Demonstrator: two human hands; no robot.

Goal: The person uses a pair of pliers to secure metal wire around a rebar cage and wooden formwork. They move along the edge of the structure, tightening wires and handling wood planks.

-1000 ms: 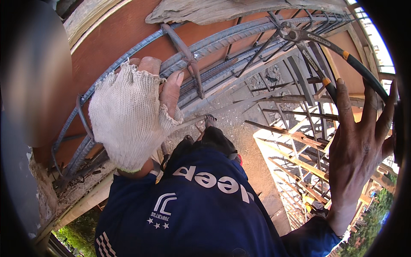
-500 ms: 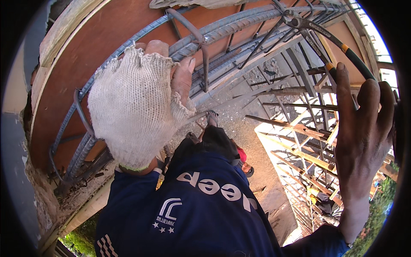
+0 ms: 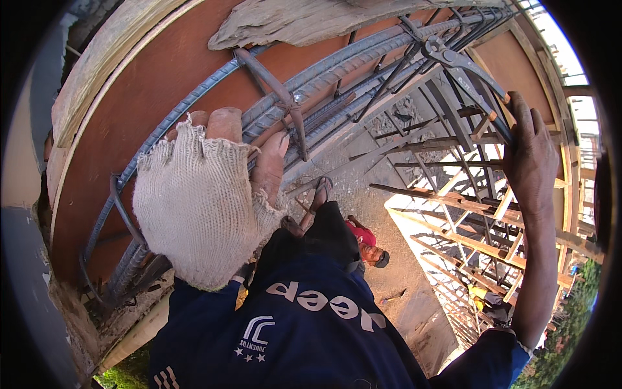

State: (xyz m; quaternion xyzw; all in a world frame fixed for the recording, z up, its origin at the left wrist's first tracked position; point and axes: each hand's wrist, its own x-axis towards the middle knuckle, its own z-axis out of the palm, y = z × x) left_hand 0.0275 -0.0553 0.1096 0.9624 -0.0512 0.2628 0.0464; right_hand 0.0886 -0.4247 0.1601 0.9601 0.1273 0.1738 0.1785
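My left hand (image 3: 194, 204), in a cream knitted fingerless glove, is closed around a ribbed steel bar (image 3: 311, 81) of a long rebar cage. Its thumb lies along the near side, just below a bent stirrup (image 3: 271, 79) tied across the bars. Out to the far right, my right hand (image 3: 532, 152) is wrapped round the handles of a pair of end-cutting pincers (image 3: 476, 68). The pincers' jaws sit at another stirrup crossing farther along the cage. Any tie wire in the jaws is too small to make out.
Brown formwork board (image 3: 162, 78) stands behind the cage, with a rough wood plank (image 3: 278, 24) overhanging it. Timber scaffolding (image 3: 453, 207) fills the right side below. A person in a red shirt (image 3: 363, 235) is on the ground below, beside my legs.
My right hand has closed round the pincers, whose handles have come nearer together; its fingers were more stretched out before. My left hand keeps its hold on the bar.
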